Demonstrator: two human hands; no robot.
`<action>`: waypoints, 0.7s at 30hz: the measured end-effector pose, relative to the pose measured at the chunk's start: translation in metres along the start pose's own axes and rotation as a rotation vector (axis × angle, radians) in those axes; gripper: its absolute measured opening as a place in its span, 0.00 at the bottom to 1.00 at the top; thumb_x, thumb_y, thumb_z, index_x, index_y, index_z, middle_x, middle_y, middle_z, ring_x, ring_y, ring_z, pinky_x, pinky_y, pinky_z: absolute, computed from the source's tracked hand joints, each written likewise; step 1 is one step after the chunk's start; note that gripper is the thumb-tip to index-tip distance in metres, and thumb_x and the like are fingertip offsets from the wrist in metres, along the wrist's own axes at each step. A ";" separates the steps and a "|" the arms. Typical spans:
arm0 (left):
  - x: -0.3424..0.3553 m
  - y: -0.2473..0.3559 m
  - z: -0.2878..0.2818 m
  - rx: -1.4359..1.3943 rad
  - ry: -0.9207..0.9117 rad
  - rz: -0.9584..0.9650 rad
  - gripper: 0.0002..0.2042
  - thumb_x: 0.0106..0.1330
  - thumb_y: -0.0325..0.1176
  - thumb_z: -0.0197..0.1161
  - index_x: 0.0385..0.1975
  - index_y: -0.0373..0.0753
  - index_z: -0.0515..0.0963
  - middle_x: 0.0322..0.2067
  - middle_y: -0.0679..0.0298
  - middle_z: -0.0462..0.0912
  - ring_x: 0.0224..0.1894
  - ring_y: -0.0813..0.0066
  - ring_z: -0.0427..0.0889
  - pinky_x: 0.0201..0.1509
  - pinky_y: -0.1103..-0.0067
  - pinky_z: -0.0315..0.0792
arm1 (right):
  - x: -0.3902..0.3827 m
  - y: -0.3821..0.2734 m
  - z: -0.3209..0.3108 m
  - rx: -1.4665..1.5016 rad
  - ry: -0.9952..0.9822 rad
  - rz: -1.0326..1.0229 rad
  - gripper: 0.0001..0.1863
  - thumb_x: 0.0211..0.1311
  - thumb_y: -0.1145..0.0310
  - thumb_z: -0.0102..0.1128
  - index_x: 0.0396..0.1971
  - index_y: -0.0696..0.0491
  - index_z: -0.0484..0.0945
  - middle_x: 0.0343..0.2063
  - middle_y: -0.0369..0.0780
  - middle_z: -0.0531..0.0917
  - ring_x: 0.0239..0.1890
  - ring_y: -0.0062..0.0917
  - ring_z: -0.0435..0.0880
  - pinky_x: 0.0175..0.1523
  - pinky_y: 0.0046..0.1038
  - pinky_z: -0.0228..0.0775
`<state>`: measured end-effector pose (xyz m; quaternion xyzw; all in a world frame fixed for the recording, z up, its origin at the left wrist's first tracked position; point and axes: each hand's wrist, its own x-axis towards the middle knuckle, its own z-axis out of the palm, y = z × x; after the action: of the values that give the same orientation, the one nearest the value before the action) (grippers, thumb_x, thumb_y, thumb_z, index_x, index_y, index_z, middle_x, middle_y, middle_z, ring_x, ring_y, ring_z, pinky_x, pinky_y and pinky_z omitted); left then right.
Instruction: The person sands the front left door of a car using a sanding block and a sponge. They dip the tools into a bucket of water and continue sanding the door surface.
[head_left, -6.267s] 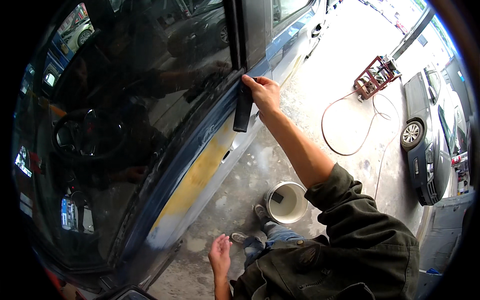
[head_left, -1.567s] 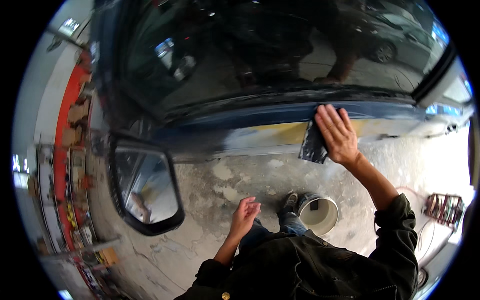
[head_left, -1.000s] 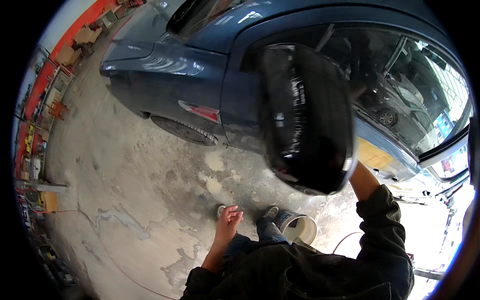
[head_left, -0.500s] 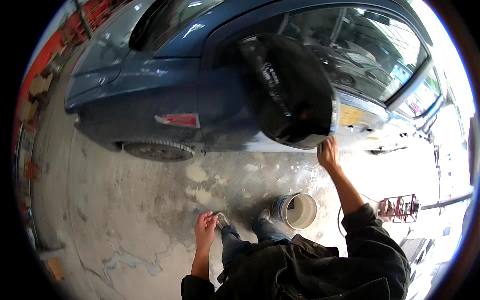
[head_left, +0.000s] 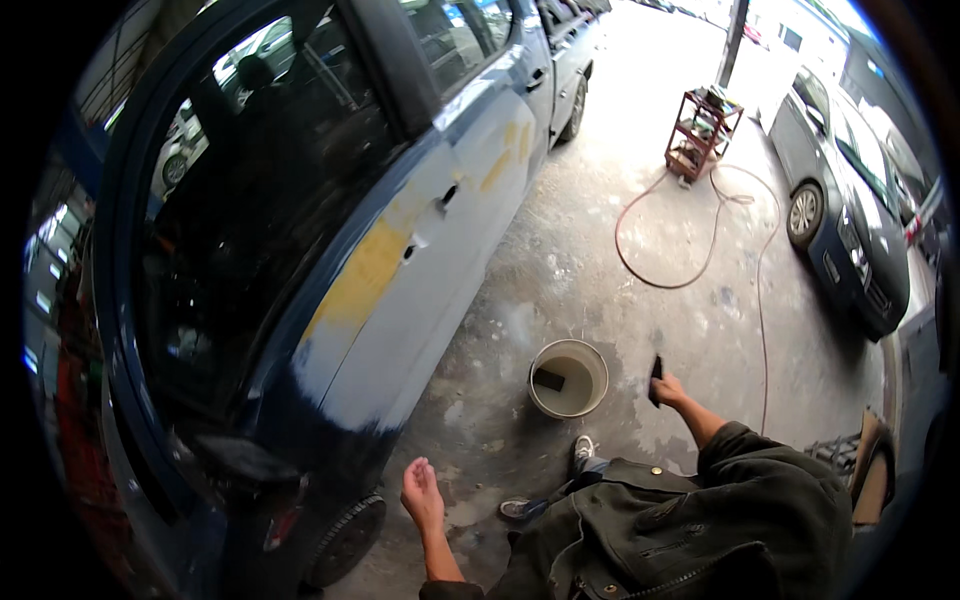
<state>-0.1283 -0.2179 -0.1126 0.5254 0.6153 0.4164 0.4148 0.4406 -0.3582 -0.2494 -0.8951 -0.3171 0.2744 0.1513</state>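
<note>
My right hand (head_left: pixel 668 388) is shut on a thin black sanding pad (head_left: pixel 656 380) at waist height, right of a white bucket (head_left: pixel 586 382) on the floor. A dark block (head_left: pixel 548 380) lies inside the bucket. My left hand (head_left: pixel 423 490) is empty, its fingers slightly bent, low beside the car's front end. Along my left stands the blue car's side, its door (head_left: pixel 420 320) coated in pale grey primer with yellow filler patches (head_left: pixel 365 265). Neither hand appears to touch the car.
A red wheeled cart (head_left: pixel 695 135) with tools stands ahead, with a looped hose (head_left: pixel 650 283) on the floor. A grey car (head_left: pixel 840 230) is parked at the right; a post (head_left: pixel 732 40) rises behind the cart. Cardboard (head_left: pixel 870 470) leans at the lower right.
My right hand has come away from the door with the black pad and dropped beside the bucket. My view has swung from facing the car to looking along it toward the cart.
</note>
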 end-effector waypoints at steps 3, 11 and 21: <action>0.044 0.058 0.040 0.202 -0.038 0.099 0.12 0.69 0.29 0.61 0.48 0.30 0.78 0.44 0.53 0.85 0.46 0.68 0.85 0.50 0.75 0.77 | -0.012 0.106 -0.004 0.063 0.182 0.252 0.24 0.59 0.55 0.53 0.33 0.66 0.81 0.34 0.61 0.82 0.44 0.54 0.83 0.47 0.46 0.73; 0.170 0.146 0.102 0.752 -0.058 0.556 0.18 0.65 0.28 0.60 0.55 0.35 0.75 0.59 0.51 0.76 0.61 0.50 0.74 0.64 0.66 0.68 | 0.021 0.244 0.025 0.354 0.136 0.499 0.21 0.59 0.60 0.58 0.34 0.68 0.78 0.29 0.49 0.83 0.32 0.36 0.85 0.34 0.42 0.78; 0.324 0.241 0.094 1.405 0.024 1.004 0.30 0.67 0.33 0.59 0.69 0.38 0.60 0.72 0.55 0.56 0.75 0.58 0.53 0.77 0.63 0.49 | 0.059 0.091 -0.009 0.913 -0.012 0.460 0.14 0.62 0.63 0.58 0.37 0.61 0.76 0.29 0.41 0.82 0.28 0.29 0.85 0.33 0.35 0.81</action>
<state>0.0000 0.1354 0.0636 0.8655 0.4292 0.0787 -0.2460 0.5278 -0.3894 -0.3061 -0.7830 0.0396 0.4162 0.4607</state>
